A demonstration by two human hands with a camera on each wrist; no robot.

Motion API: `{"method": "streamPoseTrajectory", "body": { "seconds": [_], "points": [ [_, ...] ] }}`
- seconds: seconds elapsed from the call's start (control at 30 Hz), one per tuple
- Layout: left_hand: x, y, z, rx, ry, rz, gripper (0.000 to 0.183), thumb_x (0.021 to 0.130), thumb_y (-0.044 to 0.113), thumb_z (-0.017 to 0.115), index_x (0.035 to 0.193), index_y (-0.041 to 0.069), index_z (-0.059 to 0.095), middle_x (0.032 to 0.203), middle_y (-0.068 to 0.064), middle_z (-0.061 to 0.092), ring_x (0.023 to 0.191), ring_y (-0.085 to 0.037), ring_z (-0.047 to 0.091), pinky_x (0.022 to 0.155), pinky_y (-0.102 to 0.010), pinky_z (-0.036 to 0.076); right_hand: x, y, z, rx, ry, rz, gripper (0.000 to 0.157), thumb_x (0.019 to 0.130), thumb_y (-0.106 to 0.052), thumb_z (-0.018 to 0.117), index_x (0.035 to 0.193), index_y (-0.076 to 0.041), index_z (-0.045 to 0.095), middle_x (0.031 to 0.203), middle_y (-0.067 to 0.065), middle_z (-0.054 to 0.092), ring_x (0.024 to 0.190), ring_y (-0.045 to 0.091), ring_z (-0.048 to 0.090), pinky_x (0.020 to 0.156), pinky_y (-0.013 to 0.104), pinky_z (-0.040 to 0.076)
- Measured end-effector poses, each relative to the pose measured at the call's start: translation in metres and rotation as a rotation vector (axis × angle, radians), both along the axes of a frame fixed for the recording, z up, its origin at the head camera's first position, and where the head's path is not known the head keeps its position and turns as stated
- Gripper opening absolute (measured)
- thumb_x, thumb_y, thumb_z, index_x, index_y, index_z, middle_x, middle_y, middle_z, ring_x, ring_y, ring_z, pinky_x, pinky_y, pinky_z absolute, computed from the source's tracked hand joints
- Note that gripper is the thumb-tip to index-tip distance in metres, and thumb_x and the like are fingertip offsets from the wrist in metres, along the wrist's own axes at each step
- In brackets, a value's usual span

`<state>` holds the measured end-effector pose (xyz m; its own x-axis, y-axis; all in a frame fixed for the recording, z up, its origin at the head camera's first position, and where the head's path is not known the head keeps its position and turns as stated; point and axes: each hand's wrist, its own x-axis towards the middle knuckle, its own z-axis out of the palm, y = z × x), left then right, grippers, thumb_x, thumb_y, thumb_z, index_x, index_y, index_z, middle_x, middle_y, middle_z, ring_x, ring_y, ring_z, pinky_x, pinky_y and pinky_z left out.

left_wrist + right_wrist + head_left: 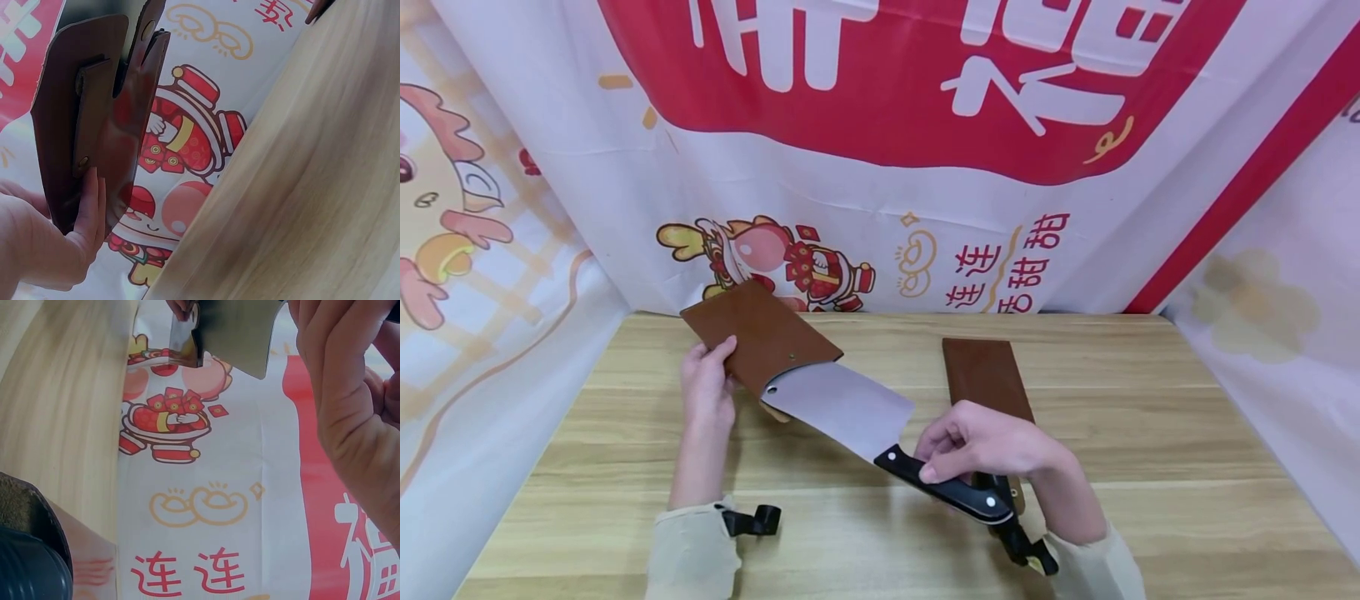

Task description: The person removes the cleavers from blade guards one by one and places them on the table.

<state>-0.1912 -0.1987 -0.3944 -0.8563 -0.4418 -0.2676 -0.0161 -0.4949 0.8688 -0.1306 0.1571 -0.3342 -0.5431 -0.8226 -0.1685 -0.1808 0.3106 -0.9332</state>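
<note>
A cleaver (842, 408) with a broad steel blade and a black riveted handle (958, 493) is held above the table by my right hand (981, 442), which grips the handle. The far end of its blade sits inside a brown leather sheath (760, 333). My left hand (707, 383) pinches that sheath by its left edge, thumb on the front face. In the left wrist view, the fingers lie against the back of the sheath (125, 162), near a strap (94, 112) with a snap. The right wrist view shows the bare part of the blade (240, 337) beside the right hand (344, 381).
A second brown leather case (988, 375) lies on the wooden table (820, 533) behind the right hand, partly hidden by it. Printed cloth (880, 192) hangs along the table's back edge and sides. Black straps (752, 521) circle both wrists.
</note>
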Motion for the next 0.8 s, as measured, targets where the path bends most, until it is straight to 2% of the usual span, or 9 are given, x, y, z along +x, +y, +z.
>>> {"method": "streamPoseTrajectory", "body": {
  "seconds": [0.37, 0.8],
  "points": [
    [0.001, -0.011, 0.001, 0.060, -0.006, 0.042, 0.016, 0.103, 0.006, 0.061, 0.114, 0.005, 0.050, 0.097, 0.002, 0.060, 0.079, -0.008, 0.063, 0.068, -0.019, 0.052, -0.001, 0.010, 0.004, -0.029, 0.069, 0.059, 0.014, 0.096, -0.011, 0.071, 0.096, 0.003, 0.075, 0.071, -0.011, 0.061, 0.061, 0.003, 0.050, 0.056, 0.015, 0.040],
    [0.004, -0.019, 0.001, 0.113, 0.041, 0.086, 0.017, 0.102, 0.002, 0.060, 0.116, 0.003, 0.050, 0.094, 0.000, 0.064, 0.077, -0.010, 0.065, 0.065, -0.022, 0.053, 0.000, 0.018, 0.008, -0.064, 0.106, 0.100, 0.012, 0.097, -0.010, 0.069, 0.097, 0.001, 0.075, 0.072, -0.012, 0.059, 0.061, 0.002, 0.049, 0.055, 0.015, 0.039]
  ]
}}
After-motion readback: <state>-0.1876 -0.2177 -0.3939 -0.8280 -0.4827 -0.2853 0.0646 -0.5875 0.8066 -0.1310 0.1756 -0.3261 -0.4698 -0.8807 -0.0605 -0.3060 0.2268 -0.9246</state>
